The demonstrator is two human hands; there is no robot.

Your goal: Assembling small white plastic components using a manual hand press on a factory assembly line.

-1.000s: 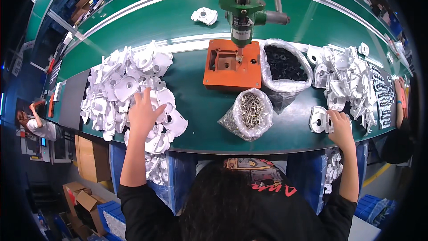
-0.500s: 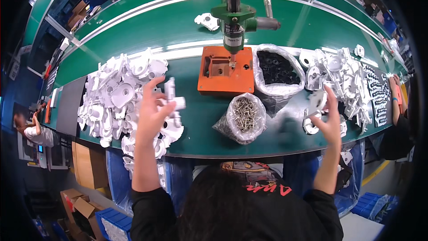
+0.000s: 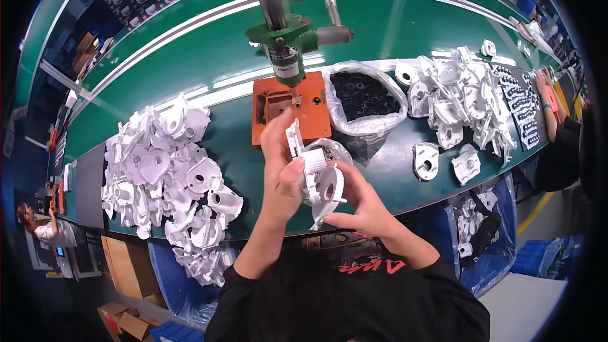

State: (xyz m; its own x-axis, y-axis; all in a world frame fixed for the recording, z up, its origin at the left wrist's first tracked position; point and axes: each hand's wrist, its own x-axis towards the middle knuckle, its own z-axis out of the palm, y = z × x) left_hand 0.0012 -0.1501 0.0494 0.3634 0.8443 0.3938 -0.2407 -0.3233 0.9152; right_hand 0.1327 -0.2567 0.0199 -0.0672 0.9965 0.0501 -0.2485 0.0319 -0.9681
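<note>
Working left to right, noted a heaped white pile (image 3: 155, 163) on the green table (image 3: 392, 180), well apart from the hands. Left hand (image 3: 282, 180) came next, fingers clamped on a ribbed white part (image 3: 313, 161), thumb pressed to the near side, fingers up along the far side. Behind it sat the orange block (image 3: 309, 123), under the green press (image 3: 282, 35). Right hand (image 3: 366, 206) had its fingers clamped on a round white plate (image 3: 328, 191), thumb at the lower edge. Both pieces hung over the table's near edge, close against each other; whether joined, could not tell. Judged that good handling here meant gripping by the rims, keeping fingertips out from between the faces, turning the holes into line before any push, and stopping if it felt skewed. Farther right: black bits in a plastic bag (image 3: 397, 119), two loose white pieces (image 3: 426, 161), another white heap (image 3: 478, 101).
</note>
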